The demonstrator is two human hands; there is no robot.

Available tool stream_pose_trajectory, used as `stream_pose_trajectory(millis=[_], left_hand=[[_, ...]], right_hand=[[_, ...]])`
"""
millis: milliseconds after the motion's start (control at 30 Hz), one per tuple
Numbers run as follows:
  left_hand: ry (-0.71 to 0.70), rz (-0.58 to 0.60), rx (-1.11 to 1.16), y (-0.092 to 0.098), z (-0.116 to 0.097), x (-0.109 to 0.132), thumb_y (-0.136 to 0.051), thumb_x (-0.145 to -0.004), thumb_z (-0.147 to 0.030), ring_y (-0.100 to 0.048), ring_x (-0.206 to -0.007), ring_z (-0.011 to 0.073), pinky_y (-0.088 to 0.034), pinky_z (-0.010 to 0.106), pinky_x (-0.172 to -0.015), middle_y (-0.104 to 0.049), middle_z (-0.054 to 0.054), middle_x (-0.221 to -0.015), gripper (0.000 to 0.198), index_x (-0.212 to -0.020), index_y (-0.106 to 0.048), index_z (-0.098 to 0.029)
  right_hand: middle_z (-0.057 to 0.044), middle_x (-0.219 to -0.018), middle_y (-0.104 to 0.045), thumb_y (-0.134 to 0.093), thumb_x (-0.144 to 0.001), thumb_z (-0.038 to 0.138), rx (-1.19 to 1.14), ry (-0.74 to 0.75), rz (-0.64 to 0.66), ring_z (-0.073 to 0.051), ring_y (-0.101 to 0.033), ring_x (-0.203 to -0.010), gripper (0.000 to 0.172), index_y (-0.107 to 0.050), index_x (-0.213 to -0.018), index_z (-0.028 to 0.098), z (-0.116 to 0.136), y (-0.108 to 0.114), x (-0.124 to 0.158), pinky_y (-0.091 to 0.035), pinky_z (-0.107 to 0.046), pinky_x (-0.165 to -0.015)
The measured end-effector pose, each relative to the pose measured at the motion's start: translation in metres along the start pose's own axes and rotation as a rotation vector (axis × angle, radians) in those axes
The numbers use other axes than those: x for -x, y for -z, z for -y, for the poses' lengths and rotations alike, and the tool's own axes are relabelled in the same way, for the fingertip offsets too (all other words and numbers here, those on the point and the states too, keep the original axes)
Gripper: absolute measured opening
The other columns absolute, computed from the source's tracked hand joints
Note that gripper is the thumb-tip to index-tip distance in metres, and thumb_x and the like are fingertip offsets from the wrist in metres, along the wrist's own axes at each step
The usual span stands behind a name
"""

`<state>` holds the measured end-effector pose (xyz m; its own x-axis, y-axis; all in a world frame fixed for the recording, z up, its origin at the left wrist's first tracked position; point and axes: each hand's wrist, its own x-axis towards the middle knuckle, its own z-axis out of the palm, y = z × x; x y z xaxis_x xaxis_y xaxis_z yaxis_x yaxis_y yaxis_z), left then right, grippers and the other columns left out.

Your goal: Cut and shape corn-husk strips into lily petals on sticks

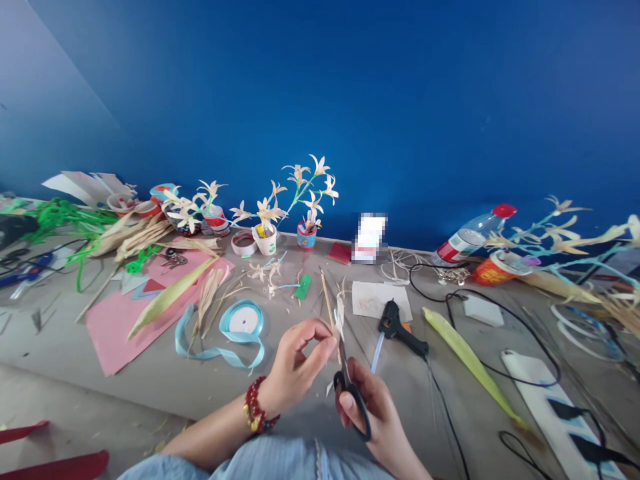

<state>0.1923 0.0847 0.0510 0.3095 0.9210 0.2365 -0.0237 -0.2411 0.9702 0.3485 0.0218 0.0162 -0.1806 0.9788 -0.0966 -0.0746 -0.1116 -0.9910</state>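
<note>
Black-handled scissors (346, 372) are in my right hand (380, 410), with fingers and thumb in the handle loops and the blades pointing away from me. Just left of the blades, my left hand (295, 363) pinches a small pale strip (340, 313), which looks like dried husk. The strip lies against the scissor blades; whether they are closed on it I cannot tell. A thin wooden stick (327, 293) lies beyond my left fingertips. Near my right hand rests a black hot glue gun (400, 330) with a glue stick in it.
Blue ribbon (243, 321) and pink paper (113, 327) lie left. Husk flowers stand in cups (267, 240) along the wall. To the right are a green husk (465, 353), a white power strip (540, 407), trailing black cables and a plastic bottle (470, 237).
</note>
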Motion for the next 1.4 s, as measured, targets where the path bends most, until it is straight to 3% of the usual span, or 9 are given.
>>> stream_pose_trajectory(millis=[300, 533, 767, 1033, 1167, 1400], left_hand=[[0.068, 0.010, 0.119, 0.003, 0.004, 0.000, -0.052, -0.097, -0.031, -0.059, -0.064, 0.0116, -0.049, 0.024, -0.064, -0.063, 0.005, -0.080, 0.023, -0.081, -0.057, -0.015], [0.132, -0.051, 0.250, 0.002, 0.007, -0.001, -0.056, -0.096, -0.036, -0.057, -0.059, 0.0091, -0.048, 0.022, -0.058, -0.060, 0.002, -0.076, 0.026, -0.080, -0.054, -0.015], [0.224, -0.042, 0.377, 0.000, 0.009, 0.002, -0.068, -0.087, -0.038, -0.056, -0.060, 0.0094, -0.049, 0.023, -0.060, -0.060, 0.001, -0.076, 0.026, -0.084, -0.058, -0.014], [0.218, -0.142, 0.656, -0.003, 0.009, -0.002, -0.070, -0.087, -0.025, -0.055, -0.066, 0.0089, -0.044, 0.022, -0.067, -0.060, 0.000, -0.078, 0.019, -0.079, -0.055, -0.015], [0.204, -0.140, 0.691, -0.003, 0.006, -0.005, -0.070, -0.086, -0.023, -0.057, -0.067, 0.0087, -0.044, 0.023, -0.069, -0.062, 0.001, -0.085, 0.019, -0.078, -0.054, -0.015], [0.183, -0.082, 0.686, 0.000, 0.005, -0.005, -0.069, -0.086, -0.022, -0.059, -0.062, 0.0104, -0.045, 0.022, -0.061, -0.062, 0.000, -0.073, 0.018, -0.078, -0.054, -0.016]], right_hand=[[0.005, -0.054, -0.046, -0.060, -0.082, 0.069, 0.028, -0.006, -0.016, -0.011, -0.043, -0.046, 0.050, -0.045, -0.073, 0.023, -0.002, 0.000, -0.002, -0.034, -0.023, -0.045], [0.006, -0.052, -0.044, -0.060, -0.082, 0.069, 0.030, -0.009, -0.019, -0.011, -0.042, -0.046, 0.050, -0.044, -0.073, 0.023, -0.004, 0.000, 0.000, -0.033, -0.023, -0.046], [0.005, -0.056, -0.048, -0.061, -0.083, 0.066, 0.044, -0.009, -0.018, -0.011, -0.045, -0.047, 0.047, -0.046, -0.077, 0.022, -0.005, 0.001, 0.000, -0.035, -0.023, -0.047], [0.005, -0.056, -0.048, -0.061, -0.080, 0.071, 0.044, -0.029, 0.004, -0.011, -0.045, -0.048, 0.052, -0.043, -0.073, 0.023, -0.001, -0.001, -0.001, -0.034, -0.023, -0.047], [0.002, -0.060, -0.052, -0.061, -0.077, 0.076, 0.035, -0.009, 0.054, -0.012, -0.045, -0.053, 0.056, -0.047, -0.075, 0.021, 0.006, 0.000, 0.000, -0.034, -0.025, -0.051], [-0.001, -0.068, -0.055, -0.061, -0.076, 0.077, 0.083, -0.015, 0.104, -0.013, -0.045, -0.058, 0.059, -0.050, -0.078, 0.019, 0.013, 0.003, -0.002, -0.031, -0.025, -0.053]])
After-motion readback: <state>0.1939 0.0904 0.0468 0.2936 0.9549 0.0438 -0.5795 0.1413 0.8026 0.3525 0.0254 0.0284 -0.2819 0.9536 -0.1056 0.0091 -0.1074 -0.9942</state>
